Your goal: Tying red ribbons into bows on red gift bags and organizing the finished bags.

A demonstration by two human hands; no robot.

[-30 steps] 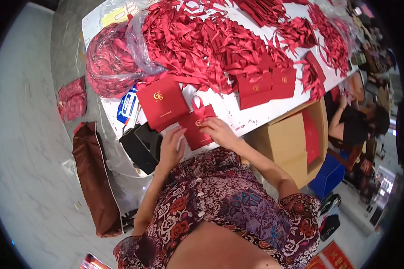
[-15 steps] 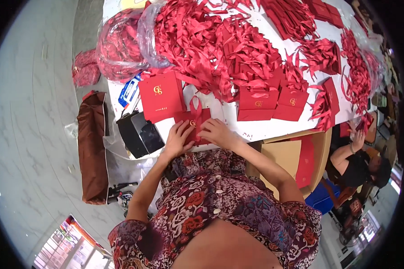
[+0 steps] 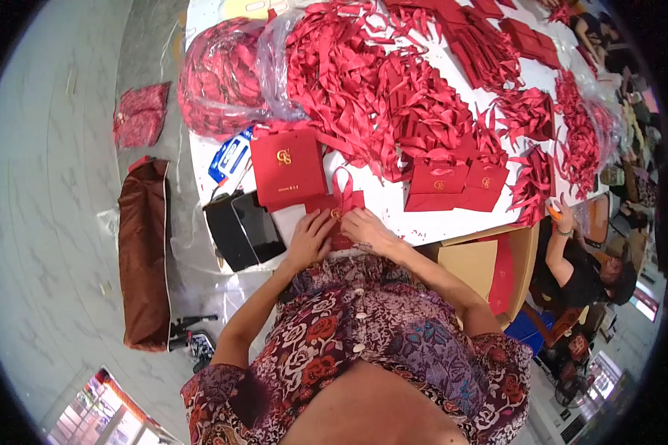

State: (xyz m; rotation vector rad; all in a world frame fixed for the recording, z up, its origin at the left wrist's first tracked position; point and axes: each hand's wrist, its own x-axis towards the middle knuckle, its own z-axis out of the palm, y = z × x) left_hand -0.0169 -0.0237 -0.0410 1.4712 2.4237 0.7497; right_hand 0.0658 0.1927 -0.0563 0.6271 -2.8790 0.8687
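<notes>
A small red paper gift bag (image 3: 341, 239) with gold print lies flat at the table's near edge, its red ribbon handle (image 3: 342, 184) standing up in a loop. My left hand (image 3: 310, 239) rests on the bag's left part, fingers stretched out over it. At its right side my right hand (image 3: 371, 231) has bent fingers closed at the bag; its fingertips partly cover the print. Just beyond and left lies a larger red gift bag (image 3: 288, 169), apparently on top of others. A black open box (image 3: 246, 231) sits left of my left hand.
Heaped red ribbon-handled bags (image 3: 378, 96) fill the table's middle. Two bags (image 3: 438, 185) lie right of my hands. A plastic sack of red goods (image 3: 223, 78) and a blue-white packet (image 3: 231, 156) are at left. An open carton (image 3: 523, 271) adjoins the near edge; a co-worker's hand (image 3: 564, 219) is beyond.
The view has shifted, so the table's things appear farther right and lower. My hands stay on the same small bag, the right fingers drawn in more. The co-worker's hand now shows an orange thing.
</notes>
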